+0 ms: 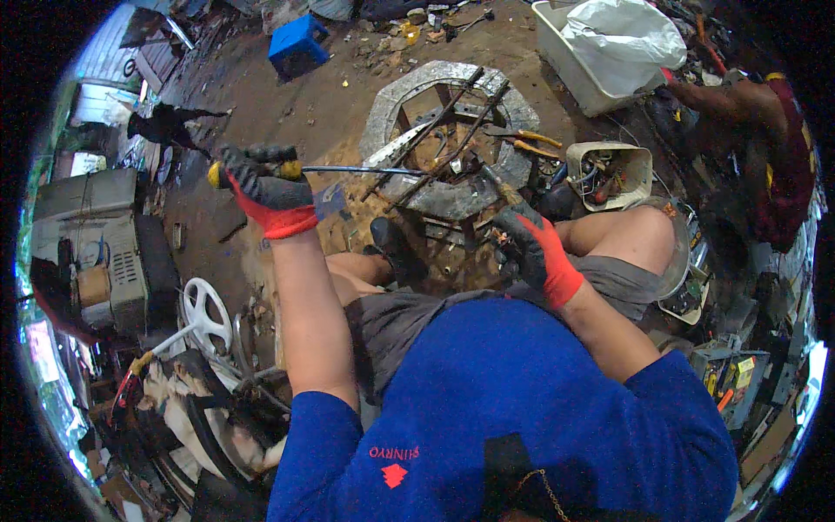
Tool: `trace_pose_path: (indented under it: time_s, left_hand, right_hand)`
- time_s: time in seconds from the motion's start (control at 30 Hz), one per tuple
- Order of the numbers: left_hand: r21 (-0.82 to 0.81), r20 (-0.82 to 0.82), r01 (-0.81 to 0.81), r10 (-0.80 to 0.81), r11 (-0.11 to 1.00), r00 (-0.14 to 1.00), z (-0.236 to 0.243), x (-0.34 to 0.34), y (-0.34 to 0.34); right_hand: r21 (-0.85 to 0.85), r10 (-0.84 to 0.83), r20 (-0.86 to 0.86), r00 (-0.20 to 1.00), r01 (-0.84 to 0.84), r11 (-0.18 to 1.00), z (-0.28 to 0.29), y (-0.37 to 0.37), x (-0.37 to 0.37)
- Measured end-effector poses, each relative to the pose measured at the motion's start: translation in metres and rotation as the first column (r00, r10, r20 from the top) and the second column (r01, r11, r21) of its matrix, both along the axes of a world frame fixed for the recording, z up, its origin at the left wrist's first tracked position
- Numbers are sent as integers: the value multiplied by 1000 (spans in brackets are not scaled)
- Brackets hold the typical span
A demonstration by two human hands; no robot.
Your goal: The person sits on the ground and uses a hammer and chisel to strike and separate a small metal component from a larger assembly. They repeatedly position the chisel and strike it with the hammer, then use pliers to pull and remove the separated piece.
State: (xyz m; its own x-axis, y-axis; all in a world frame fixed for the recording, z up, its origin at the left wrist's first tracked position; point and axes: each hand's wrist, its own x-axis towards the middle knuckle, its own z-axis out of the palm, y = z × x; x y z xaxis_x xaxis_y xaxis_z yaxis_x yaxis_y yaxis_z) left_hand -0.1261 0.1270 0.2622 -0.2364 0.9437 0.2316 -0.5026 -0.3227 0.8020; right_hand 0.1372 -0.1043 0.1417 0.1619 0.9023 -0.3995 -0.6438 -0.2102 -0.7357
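My left hand [265, 191], in a black glove with a red cuff, is closed around the black-and-yellow handle of a long screwdriver [361, 170]. The thin metal shaft points right, and its tip is over the near side of a grey ring-shaped stand [396, 96]. Two rusty bars [474, 130] lie across the stand's opening. My right hand [535, 248], gloved the same way, is closed at the stand's near right. A tan, stick-shaped piece [503, 187] juts from its fingers toward the stand; its kind is unclear. Small coppery bits [500, 236] show beside those fingers.
Yellow-handled pliers [537, 144] lie on the stand's right side. A cream bin [648, 178] beside it holds scrap parts. Farther back are a blue stool [297, 45] and a white tub [557, 56]. Another person's arm [731, 103] reaches in from the right. A dark dog [165, 126] stands left.
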Motion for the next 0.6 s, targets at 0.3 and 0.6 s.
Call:
trace_pose_path:
  time_s: [0.3,0.6]
  left_hand:
    - [308,-482,62,100,949,871,-17,44,41]
    - [-354,27,-88,105,931,994,-84,60,115]
  right_hand:
    - [-97,95,473,876,-55,994,-82,-3,23]
    - [-116,119,288,950,-89,989,-92,-6,32]
